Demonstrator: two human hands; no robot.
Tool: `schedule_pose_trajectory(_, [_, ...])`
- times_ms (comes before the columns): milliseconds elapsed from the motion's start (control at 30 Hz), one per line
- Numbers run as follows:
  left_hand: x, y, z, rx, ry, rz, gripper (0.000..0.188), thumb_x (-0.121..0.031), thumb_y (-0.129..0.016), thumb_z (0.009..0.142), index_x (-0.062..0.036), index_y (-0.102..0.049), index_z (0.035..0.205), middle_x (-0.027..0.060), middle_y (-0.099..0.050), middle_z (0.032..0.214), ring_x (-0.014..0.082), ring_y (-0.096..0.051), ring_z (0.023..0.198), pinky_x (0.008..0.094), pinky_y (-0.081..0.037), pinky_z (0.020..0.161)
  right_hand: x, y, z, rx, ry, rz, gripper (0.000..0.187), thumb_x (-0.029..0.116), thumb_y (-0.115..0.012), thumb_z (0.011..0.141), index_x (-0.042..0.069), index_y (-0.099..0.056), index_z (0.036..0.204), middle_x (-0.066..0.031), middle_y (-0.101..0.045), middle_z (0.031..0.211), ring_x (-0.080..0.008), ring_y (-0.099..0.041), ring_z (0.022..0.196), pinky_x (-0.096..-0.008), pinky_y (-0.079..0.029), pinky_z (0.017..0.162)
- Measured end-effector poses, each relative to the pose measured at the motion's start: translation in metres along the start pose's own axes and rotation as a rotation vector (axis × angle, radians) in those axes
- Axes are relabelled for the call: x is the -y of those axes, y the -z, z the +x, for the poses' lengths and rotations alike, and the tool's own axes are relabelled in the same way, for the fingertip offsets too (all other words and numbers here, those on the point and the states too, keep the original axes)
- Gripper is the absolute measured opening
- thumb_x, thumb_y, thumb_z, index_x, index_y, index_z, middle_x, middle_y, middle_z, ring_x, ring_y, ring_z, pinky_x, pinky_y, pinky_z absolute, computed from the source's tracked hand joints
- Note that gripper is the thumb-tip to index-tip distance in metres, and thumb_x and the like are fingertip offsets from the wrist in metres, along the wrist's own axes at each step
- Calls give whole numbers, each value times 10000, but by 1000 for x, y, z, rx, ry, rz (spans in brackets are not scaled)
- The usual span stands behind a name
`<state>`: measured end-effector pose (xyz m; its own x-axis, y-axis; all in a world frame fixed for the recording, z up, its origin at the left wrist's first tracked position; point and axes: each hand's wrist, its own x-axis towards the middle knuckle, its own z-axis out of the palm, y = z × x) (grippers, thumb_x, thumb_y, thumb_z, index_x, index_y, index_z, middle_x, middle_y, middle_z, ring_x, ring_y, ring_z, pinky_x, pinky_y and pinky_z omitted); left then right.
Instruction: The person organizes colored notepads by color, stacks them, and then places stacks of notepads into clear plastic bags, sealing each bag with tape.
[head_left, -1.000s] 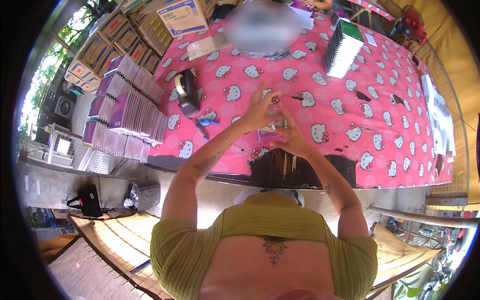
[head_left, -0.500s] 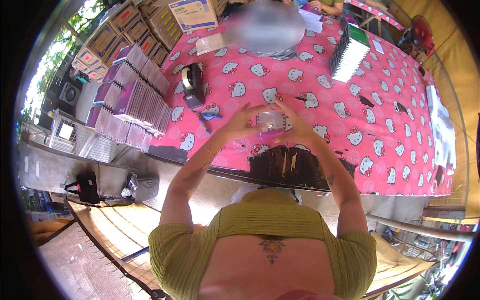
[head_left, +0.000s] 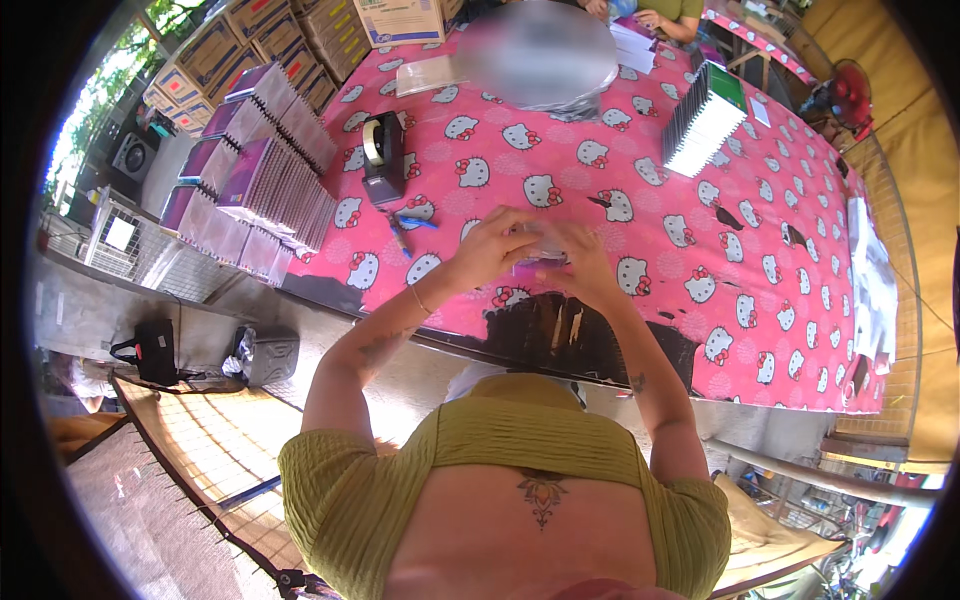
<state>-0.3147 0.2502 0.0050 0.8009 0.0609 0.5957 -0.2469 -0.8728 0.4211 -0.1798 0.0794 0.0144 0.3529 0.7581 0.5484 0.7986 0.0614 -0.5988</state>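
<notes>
At the near edge of the pink cartoon-cat tablecloth [head_left: 700,250], I see both hands drawn closer to the body than a second ago, down from mid-table, so I judge the work is now in the fingers. The left hand [head_left: 492,250] and right hand [head_left: 580,262] curl together, grasping a small clear packet [head_left: 540,248] between them. Beyond lie blue pens [head_left: 405,225], a black tape dispenser [head_left: 383,155], purple booklet stacks [head_left: 262,180] and cardboard boxes [head_left: 400,18].
</notes>
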Motion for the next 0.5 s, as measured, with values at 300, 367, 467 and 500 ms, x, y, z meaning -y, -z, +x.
schedule_pose_trajectory(300, [-1,5,29,151,234,-85,124,-94,-702,835,-87,-672,955,86,-684,757,285,-671,703,374,-524,640,-19,-4,3,164,-30,8,347,141,-789,739,65,-658,1051,-64,-611,1018,-298,-577,1009,-430,-468,814])
schedule_pose_trajectory(367, [-1,0,33,151,295,-41,105,-117,-697,828,-81,-651,916,95,-688,753,298,-670,677,400,-529,632,-19,-8,3,174,-164,13,389,111,-786,742,66,-638,1099,-86,-614,977,-317,-584,1000,-435,-476,820])
schedule_pose_trajectory(467, [2,-8,39,222,325,130,119,-143,-705,807,-74,-632,870,117,-685,755,322,-674,727,434,-535,670,-8,-17,6,-75,-165,144,499,79,-782,741,68,-582,1198,-111,-608,897,-351,-602,944,-455,-484,855])
schedule_pose_trajectory(500, [-1,-10,42,263,322,198,128,-150,-710,798,-71,-627,857,125,-682,758,331,-675,758,444,-536,692,-8,-15,7,-69,-193,109,523,73,-782,748,70,-563,1223,-114,-615,905,-338,-613,930,-445,-490,859])
